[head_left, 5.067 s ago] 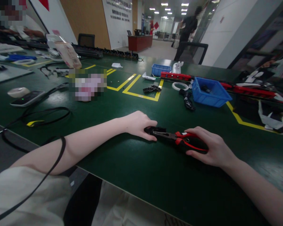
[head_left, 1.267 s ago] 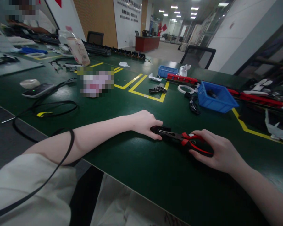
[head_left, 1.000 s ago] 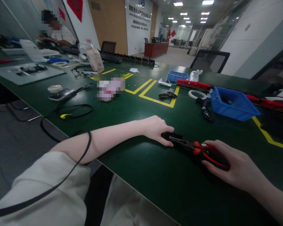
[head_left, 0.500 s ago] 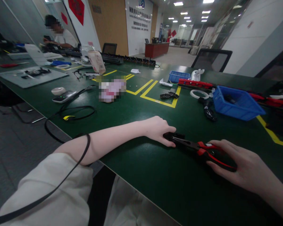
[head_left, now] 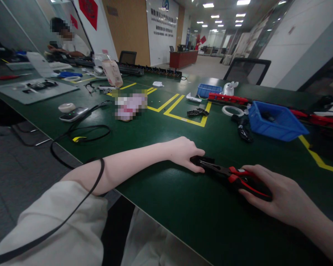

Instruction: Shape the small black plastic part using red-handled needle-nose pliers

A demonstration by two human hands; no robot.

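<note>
My left hand [head_left: 184,153] is closed on a small black part [head_left: 197,160] just above the green table [head_left: 166,195]; its exact kind cannot be made out. Red-and-black long-nose pliers [head_left: 231,173] reach in from the right, their jaws at the black part. Round the plier handles, my right hand [head_left: 269,192] is wrapped with thumb below and fingers above. Whether the jaw tips grip the part or only touch it is hard to see.
Beyond my hands lie black parts [head_left: 197,112] within yellow tape, a black bagged bundle [head_left: 244,131] and a blue bin [head_left: 277,120]. A phone-like device [head_left: 75,114] with a cable is at left. A person [head_left: 69,40] sits at the far left.
The plier handles have come closer together as my right hand squeezed them. The whole view has shifted slightly; my left hand stays on the black part.
</note>
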